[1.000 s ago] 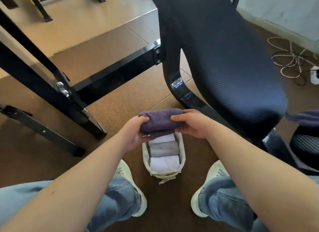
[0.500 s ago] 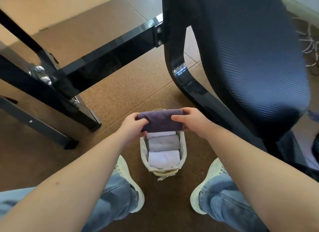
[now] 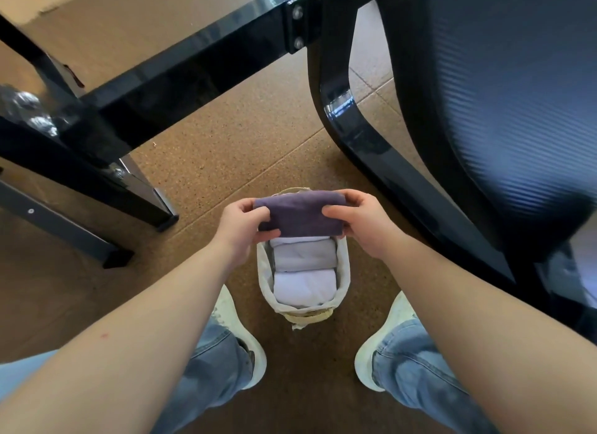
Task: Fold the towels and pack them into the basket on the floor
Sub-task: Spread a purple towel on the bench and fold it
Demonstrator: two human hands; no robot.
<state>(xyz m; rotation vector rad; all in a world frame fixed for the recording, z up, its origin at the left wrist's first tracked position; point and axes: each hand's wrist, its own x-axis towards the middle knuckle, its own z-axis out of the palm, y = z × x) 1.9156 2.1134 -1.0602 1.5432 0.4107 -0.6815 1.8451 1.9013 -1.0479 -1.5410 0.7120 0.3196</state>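
A folded dark purple towel (image 3: pixel 302 214) is held flat between both hands over the far end of a small cream fabric-lined basket (image 3: pixel 344 272) on the floor. My left hand (image 3: pixel 242 228) grips the towel's left edge and my right hand (image 3: pixel 363 223) grips its right edge. Inside the basket lie a grey folded towel (image 3: pixel 303 256) and a white folded towel (image 3: pixel 303 286), with a sliver of another white one just under the purple towel. The basket's far rim is mostly hidden by the purple towel.
The basket stands on brown cork flooring between my two white shoes (image 3: pixel 240 340) (image 3: pixel 384 343). A black table frame (image 3: pixel 135 88) with legs is at the left. A dark mesh office chair (image 3: pixel 484 94) looms at the right, its glossy frame close to my right hand.
Both hands have lowered the purple towel closer to the basket's far end. The camera has leaned in, so the basket looks larger and the chair fills more of the view.
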